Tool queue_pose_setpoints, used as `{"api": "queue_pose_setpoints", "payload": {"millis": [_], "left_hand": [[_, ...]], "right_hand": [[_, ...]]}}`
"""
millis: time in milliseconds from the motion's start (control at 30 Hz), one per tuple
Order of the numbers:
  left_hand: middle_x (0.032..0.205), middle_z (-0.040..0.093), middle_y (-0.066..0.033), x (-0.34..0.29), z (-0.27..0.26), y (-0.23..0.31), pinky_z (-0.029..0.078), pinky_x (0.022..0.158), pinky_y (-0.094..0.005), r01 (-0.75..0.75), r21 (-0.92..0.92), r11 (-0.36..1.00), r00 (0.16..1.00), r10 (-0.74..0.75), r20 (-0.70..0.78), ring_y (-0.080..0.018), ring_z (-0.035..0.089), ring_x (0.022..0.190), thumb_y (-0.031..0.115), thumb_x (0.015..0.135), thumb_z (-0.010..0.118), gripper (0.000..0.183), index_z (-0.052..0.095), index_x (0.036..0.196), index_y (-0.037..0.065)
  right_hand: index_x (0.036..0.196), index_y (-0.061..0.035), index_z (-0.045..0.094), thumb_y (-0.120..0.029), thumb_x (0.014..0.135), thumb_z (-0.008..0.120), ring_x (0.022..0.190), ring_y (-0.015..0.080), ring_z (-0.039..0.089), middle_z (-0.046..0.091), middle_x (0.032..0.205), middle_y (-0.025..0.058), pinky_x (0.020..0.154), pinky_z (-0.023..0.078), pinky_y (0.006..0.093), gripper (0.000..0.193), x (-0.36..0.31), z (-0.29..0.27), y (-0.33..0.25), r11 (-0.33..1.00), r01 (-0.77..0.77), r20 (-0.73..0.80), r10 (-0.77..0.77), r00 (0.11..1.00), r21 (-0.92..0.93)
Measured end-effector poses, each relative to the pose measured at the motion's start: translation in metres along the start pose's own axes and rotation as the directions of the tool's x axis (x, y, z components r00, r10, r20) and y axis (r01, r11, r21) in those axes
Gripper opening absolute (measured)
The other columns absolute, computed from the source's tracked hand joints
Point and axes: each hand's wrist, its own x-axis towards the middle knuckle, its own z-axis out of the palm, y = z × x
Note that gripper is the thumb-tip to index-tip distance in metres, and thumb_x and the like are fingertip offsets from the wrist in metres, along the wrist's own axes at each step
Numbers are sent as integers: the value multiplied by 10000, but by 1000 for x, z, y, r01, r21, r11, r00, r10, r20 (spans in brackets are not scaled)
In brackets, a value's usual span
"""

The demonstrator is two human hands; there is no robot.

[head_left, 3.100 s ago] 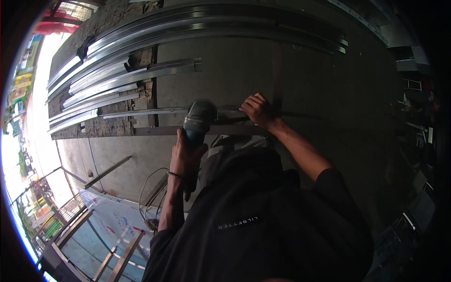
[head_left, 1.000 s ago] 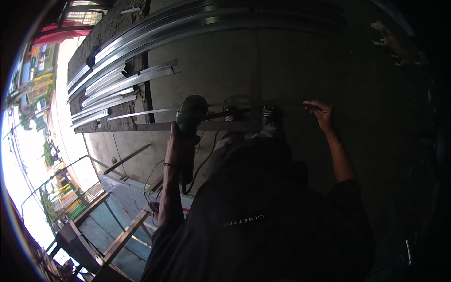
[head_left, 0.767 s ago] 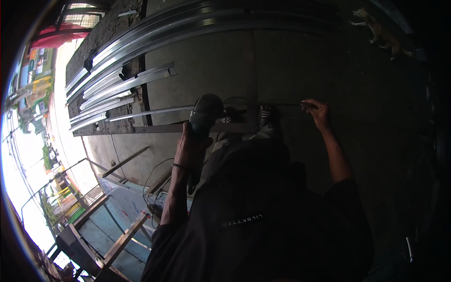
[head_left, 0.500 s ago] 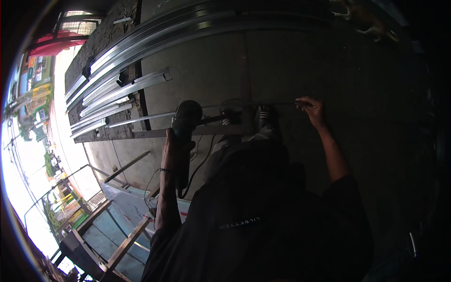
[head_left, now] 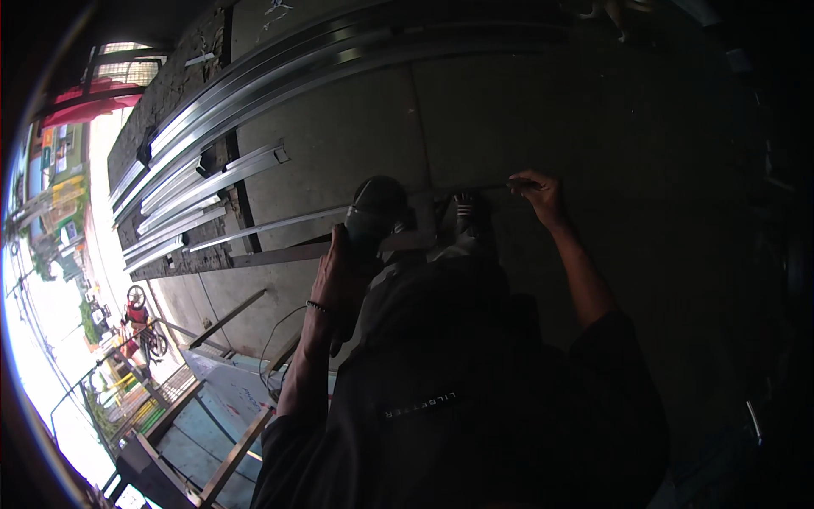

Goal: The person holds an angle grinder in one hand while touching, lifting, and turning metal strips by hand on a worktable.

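The left hand (head_left: 336, 273) grips a dark teal, round-headed power tool (head_left: 375, 209) above a long, thin, silvery metal strip (head_left: 280, 225), whose dim right end appears pinched in the right hand (head_left: 543, 195). A loose pinch could let the strip twist should the tool catch it.

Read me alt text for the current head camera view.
A person's left hand grips a dark power tool, while the right hand holds a thin metal strip. Farther off, long silvery metal channels lie across a worn dark board.
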Motion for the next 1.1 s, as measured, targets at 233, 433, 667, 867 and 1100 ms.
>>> {"api": "queue_pose_setpoints", "payload": {"millis": [233, 433, 667, 867, 1100], "left_hand": [[1044, 700, -281, -2, -5, -3, 573, 790, -511, -46, 41, 998, 998, 48, -42, -442, 724, 971, 235, 823, 878, 748, 444, 1375, -24], [1038, 700, -274, -3, 13, 18, 573, 783, -503, -112, 59, 992, 994, 111, 13, -430, 723, 962, 229, 824, 876, 742, 447, 1374, -22], [1030, 699, -265, -1, -6, 6, 574, 775, -494, -46, 78, 996, 998, 50, -44, -417, 721, 951, 222, 824, 874, 735, 451, 1373, -21], [1024, 699, -257, -1, -1, 15, 574, 768, -487, -52, 83, 995, 998, 55, -38, -406, 720, 941, 217, 825, 872, 728, 454, 1372, -19], [1017, 699, -248, 10, 20, 38, 575, 759, -478, -153, 97, 983, 987, 148, 55, -392, 719, 930, 210, 825, 870, 721, 457, 1371, -17]], "right_hand": [[1050, -26, 794, -70, 918, 825, 873, 95, 715, 784, 942, 30, 807, 566, 285, 142, 2, 7, 1, 1000, -17, -44, 16, 999, -26], [1026, -32, 786, -98, 913, 839, 939, 105, 724, 786, 974, 33, 841, 570, 288, 141, 1, 11, 4, 1000, -18, -84, 19, 996, 1], [1010, -37, 784, -102, 899, 847, 975, 102, 720, 790, 982, 33, 884, 561, 297, 144, 2, 18, 6, 1000, -11, -104, 13, 994, 21], [996, -42, 782, -97, 896, 849, 934, 113, 725, 785, 967, 37, 863, 564, 297, 133, 0, 21, 12, 995, -11, -133, 24, 991, 98], [1013, -26, 745, -72, 890, 855, 897, 117, 720, 772, 946, 58, 820, 573, 299, 171, 1, 28, 20, 967, -41, -162, 84, 983, 253]]}}
